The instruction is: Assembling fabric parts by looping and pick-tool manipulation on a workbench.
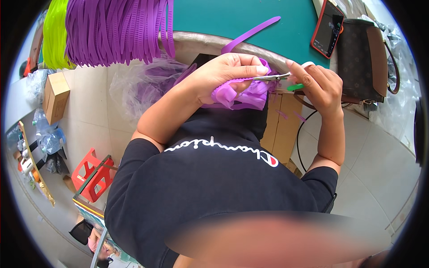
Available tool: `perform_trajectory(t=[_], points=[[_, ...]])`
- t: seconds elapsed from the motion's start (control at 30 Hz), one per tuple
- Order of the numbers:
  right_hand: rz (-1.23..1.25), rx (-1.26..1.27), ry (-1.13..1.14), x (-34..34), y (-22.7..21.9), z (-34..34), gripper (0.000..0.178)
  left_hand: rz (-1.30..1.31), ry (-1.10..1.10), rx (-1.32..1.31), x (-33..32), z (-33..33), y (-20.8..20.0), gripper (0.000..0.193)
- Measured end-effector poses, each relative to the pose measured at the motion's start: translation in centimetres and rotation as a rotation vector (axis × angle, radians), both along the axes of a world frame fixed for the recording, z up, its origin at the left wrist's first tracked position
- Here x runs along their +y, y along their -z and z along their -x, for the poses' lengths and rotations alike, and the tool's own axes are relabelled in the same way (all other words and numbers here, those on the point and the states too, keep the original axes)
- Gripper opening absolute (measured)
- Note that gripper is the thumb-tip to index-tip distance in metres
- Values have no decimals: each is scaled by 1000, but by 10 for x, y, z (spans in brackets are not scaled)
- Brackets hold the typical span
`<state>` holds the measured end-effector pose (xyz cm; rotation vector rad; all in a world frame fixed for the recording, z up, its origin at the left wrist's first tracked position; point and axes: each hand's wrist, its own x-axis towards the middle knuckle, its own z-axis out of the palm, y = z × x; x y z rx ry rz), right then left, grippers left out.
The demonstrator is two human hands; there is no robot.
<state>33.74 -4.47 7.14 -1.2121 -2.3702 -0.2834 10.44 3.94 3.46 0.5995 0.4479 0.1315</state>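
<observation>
My left hand (pixel 219 75) is closed round several purple rubbery straps (pixel 225 94), pinching one between thumb and fingertip. More purple straps (pixel 255 99) hang bunched beneath the fingers, over my lap. In my right hand (pixel 321 85) is a small pair of scissors (pixel 271 77) with metal blades and a green handle. Its blades point left and reach the strap ends at my left fingertips; whether they are cutting through one I cannot tell. Small purple scraps (pixel 281 114) show below the scissors.
A thick row of purple straps (pixel 118 31) hangs over the green table (pixel 210 15) beside lime-green ones (pixel 56 35). One loose strap (pixel 250 33) crosses the table's edge. A red-cased phone (pixel 328 29) and brown bag (pixel 361 62) stand right. A red stool (pixel 91 174) is left.
</observation>
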Motion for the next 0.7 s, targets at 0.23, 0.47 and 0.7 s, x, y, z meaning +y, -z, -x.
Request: perform_trajectory(t=[0.23,0.47,0.7], points=[[3,-4,-22,1,-2,0,55,-4,12,-12,1,0,0,17],[-1,-6,-25,0,-2,2,53,-5,22,2,0,1,1,16],[-10,-23,-29,2,-2,3,52,2,32,-9,1,1,1,16]])
